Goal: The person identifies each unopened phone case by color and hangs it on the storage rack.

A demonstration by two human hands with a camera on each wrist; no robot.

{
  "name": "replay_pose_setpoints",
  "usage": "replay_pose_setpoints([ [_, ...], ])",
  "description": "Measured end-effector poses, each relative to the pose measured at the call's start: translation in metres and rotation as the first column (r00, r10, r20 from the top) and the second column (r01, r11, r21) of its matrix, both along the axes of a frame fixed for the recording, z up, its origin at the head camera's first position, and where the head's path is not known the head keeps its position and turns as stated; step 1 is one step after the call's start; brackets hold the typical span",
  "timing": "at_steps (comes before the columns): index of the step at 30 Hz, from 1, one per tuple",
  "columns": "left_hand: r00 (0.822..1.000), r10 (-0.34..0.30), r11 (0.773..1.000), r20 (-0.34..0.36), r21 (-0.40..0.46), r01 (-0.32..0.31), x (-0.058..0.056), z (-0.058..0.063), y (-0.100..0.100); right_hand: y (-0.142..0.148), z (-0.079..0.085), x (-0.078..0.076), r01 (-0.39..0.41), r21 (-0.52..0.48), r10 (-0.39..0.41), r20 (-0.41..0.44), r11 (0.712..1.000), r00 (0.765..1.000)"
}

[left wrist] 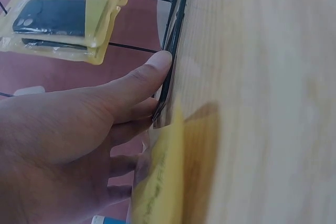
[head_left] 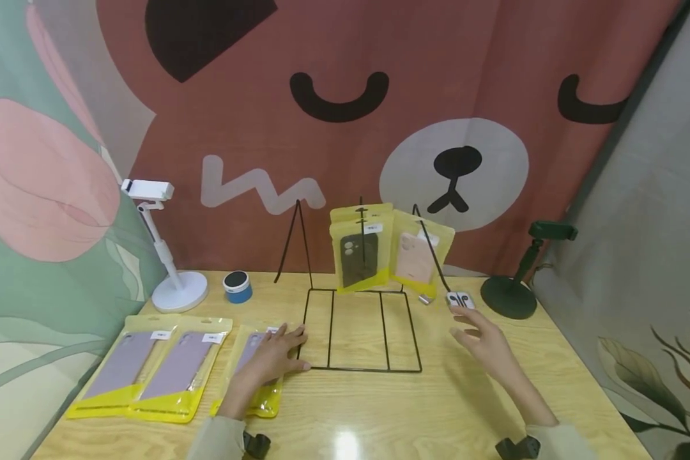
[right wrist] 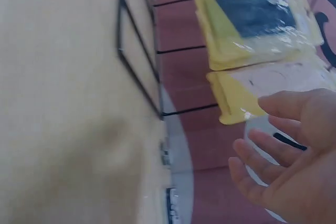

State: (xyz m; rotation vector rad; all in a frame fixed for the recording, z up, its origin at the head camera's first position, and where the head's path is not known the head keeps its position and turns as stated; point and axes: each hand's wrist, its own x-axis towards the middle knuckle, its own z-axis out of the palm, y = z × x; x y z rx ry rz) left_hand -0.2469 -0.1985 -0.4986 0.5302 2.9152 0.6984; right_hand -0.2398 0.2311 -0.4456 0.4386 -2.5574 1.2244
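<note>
A black wire display rack (head_left: 329,329) stands mid-table. My left hand (head_left: 276,355) holds its front left corner, thumb (left wrist: 159,61) against the wire and the other fingers beyond it. Below that hand lies a yellow-edged pouch (head_left: 271,399) with a lilac phone case, partly covered by the hand. My right hand (head_left: 485,345) hovers right of the rack, fingers spread and holding nothing. Its fingertips overlap a small white box with earphones (head_left: 459,299) in the head view. On the rack's hooks hang pouches with a dark phone case (head_left: 351,268) and a pink phone case (head_left: 412,259).
Two more pouches with lilac phone cases (head_left: 175,364) lie at the left. Behind them stand a white phone stand (head_left: 179,292) and a blue round container (head_left: 238,294). A dark green stand (head_left: 508,297) is at the back right. A small silver object (head_left: 426,299) lies behind the rack.
</note>
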Motion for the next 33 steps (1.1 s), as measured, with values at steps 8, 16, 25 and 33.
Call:
replay_pose_setpoints([
  [8,1.000,0.005,1.000,0.002,-0.004,-0.005,0.002,0.003,0.000,-0.020,-0.027,0.008,-0.157,0.159,0.143,0.096,0.975,0.985],
  [16,1.000,0.009,1.000,0.006,0.002,-0.009,0.001,0.001,-0.001,-0.032,-0.045,0.001,-0.328,0.295,0.283,0.186,0.898,0.941],
  [25,1.000,0.008,1.000,0.003,0.002,-0.008,0.002,0.000,-0.002,-0.035,-0.053,-0.014,-0.355,0.390,0.304,0.187,0.850,0.934],
  [33,1.000,-0.009,1.000,0.001,-0.001,0.009,0.000,0.001,-0.002,-0.035,-0.053,-0.017,-0.316,0.437,0.249,0.205,0.842,0.947],
])
